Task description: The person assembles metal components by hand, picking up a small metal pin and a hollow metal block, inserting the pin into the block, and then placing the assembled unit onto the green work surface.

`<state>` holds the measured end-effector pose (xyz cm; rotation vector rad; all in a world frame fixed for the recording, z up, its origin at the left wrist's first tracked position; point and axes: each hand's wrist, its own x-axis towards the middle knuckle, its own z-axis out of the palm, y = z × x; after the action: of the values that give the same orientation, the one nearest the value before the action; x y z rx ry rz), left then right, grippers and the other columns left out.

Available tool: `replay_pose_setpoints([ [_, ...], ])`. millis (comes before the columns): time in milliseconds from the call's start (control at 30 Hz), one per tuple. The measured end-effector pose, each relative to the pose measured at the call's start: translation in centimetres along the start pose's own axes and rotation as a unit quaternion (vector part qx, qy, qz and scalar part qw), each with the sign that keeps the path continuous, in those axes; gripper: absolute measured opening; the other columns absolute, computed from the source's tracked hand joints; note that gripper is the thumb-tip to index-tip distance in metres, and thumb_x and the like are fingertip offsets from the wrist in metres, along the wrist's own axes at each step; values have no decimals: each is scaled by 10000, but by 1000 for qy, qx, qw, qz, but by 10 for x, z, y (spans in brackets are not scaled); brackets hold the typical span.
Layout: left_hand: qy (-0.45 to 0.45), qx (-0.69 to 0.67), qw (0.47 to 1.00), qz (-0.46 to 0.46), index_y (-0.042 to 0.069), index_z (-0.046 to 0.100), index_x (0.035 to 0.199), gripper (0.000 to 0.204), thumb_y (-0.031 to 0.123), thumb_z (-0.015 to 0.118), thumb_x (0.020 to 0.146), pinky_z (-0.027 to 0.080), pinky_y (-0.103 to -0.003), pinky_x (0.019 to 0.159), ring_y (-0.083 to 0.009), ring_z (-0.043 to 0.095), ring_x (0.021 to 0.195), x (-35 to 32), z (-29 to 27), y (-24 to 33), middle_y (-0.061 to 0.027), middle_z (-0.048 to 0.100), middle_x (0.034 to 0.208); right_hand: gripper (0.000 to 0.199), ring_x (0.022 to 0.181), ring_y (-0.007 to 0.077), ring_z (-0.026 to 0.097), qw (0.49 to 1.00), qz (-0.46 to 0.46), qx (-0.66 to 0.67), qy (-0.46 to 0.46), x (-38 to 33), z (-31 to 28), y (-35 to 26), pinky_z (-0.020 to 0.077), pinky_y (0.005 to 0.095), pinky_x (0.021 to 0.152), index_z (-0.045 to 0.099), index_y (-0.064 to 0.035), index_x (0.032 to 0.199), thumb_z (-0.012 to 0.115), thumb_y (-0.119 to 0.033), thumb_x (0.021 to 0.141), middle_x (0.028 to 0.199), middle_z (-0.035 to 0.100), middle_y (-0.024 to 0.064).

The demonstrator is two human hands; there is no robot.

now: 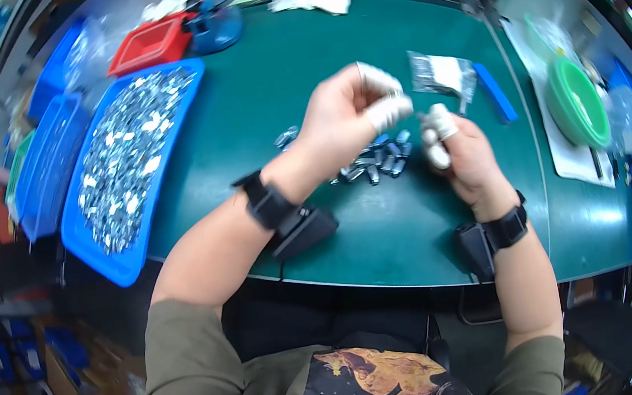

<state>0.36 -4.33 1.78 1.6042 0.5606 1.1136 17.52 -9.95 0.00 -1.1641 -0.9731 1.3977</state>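
Silver, glossy small oblong pieces [387,163] lie in a loose cluster on the dark green surface [256,60], some with bluish or dark shading; their finer shape is too small to tell. The cluster sits between the left grip [333,118] and the right grip [463,148], on the body side of the left fingertips and just left of the right ones; a few similar pieces [287,135] lie apart, beyond the left wrist. Long axes run mixed ways, flat along the surface; one piece at the near edge points roughly toward the body, while others slant. White covers wrap several fingertips; the left thumb and fingers curve toward one another, the right fingers curl inward, blurred; whether either pinches a piece, I cannot tell. Beyond the right grip lie a clear plastic bag with white contents [444,73] and a blue straight bar [495,93].
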Motion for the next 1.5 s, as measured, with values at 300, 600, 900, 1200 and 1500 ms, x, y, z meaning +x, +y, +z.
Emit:
replay_pose_setpoints([
  [300,494,63,865,56,3,544,895,132,56,579,780,438,-229,593,-121,545,660,21,-173,-19,-45,574,746,288,399,30,276,999,-6,-27,27,1,-5,-1,195,178,369,512,-73,780,420,-310,913,527,406,-44],
  [600,100,245,964,-14,11,587,1002,263,125,613,766,463,-297,666,-167,573,758,30,-97,-9,-89,597,913,242,417,21,267,999,-10,-28,24,3,-10,-2,202,169,382,518,-47,839,430,-260,913,551,415,-41],
  [900,-212,300,927,-75,25,593,957,244,138,643,747,459,-297,637,-188,583,744,6,-20,-26,-82,606,805,212,442,16,282,1000,-17,-11,4,3,-4,0,227,157,400,527,-46,869,446,-238,906,588,432,-42],
  [1200,-79,185,979,17,14,569,939,156,29,575,784,446,-242,676,-152,553,788,1,-9,-23,-70,531,861,150,496,20,351,998,-38,-53,-2,0,2,-2,269,152,437,531,-63,875,481,-203,888,635,470,-38],
  [1500,-114,311,939,88,19,593,913,162,0,531,764,439,-309,730,-246,560,825,1,0,-8,-115,581,882,85,594,46,452,968,-141,-205,23,8,-4,16,374,207,518,544,-51,840,536,-136,845,680,514,-28],
])
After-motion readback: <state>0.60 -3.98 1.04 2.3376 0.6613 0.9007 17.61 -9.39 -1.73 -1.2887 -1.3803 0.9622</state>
